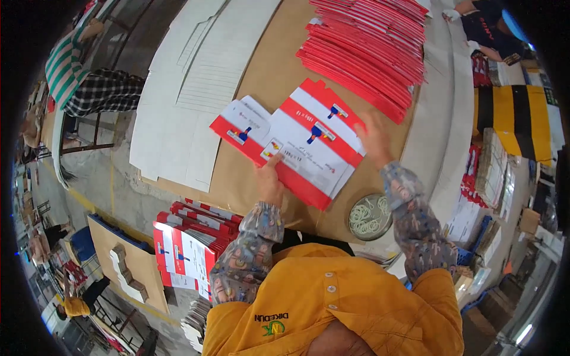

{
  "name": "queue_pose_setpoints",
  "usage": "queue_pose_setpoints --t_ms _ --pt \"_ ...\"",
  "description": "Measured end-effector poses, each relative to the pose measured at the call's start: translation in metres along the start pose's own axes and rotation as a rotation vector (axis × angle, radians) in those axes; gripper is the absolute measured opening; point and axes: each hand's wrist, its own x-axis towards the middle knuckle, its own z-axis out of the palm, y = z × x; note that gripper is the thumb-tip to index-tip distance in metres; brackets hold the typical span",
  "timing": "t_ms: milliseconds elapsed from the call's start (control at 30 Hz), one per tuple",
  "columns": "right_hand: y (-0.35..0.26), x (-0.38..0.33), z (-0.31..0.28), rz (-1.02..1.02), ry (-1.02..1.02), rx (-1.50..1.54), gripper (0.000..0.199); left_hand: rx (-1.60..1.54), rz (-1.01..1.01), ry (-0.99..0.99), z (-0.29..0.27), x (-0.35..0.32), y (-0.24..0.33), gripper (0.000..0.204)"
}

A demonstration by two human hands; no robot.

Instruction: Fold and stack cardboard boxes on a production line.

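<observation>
A flat red-and-white printed carton (314,142) lies slanted on the brown cardboard table surface, with a smaller printed panel (240,130) at its left. My left hand (271,183) grips the carton's lower left edge, thumb on top and the other fingers hidden underneath. At the carton's right edge is my right hand (375,141), its fingers blurred; whether they pinch the edge I cannot tell. Close to my right forearm stands a round dish (370,217) of pale rubber bands.
A tall stack of red-and-white cartons (368,50) fills the far side. White flat cardboard sheets (196,89) lie at the left. More printed cartons (187,249) are piled below my left forearm. A person in a striped top (66,68) is at far left, another person (484,29) at far right.
</observation>
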Motion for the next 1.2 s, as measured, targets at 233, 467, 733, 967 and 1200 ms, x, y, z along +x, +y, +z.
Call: queue_pose_setpoints --t_ms 233,467,733,967,1200 --pt "0.020 0.086 0.015 -0.194 0.081 -0.641 0.047 -0.008 -0.089 0.062 -0.007 -0.007 0.015 0.055" --pt "0.060 0.092 0.019 -0.383 0.143 -0.718 0.040 -0.025 0.032 -0.067 -0.003 -0.008 0.011 0.050" --pt "0.079 0.100 0.014 -0.427 0.063 -0.587 0.032 0.014 0.074 -0.046 -0.006 -0.005 0.008 0.044" --pt "0.095 0.111 0.012 -0.456 0.018 -0.760 0.031 0.046 0.081 0.000 -0.007 -0.001 0.004 0.045" --pt "0.088 0.128 0.031 -0.393 -0.048 -1.077 0.033 0.048 0.170 0.102 -0.003 -0.007 0.006 0.050"
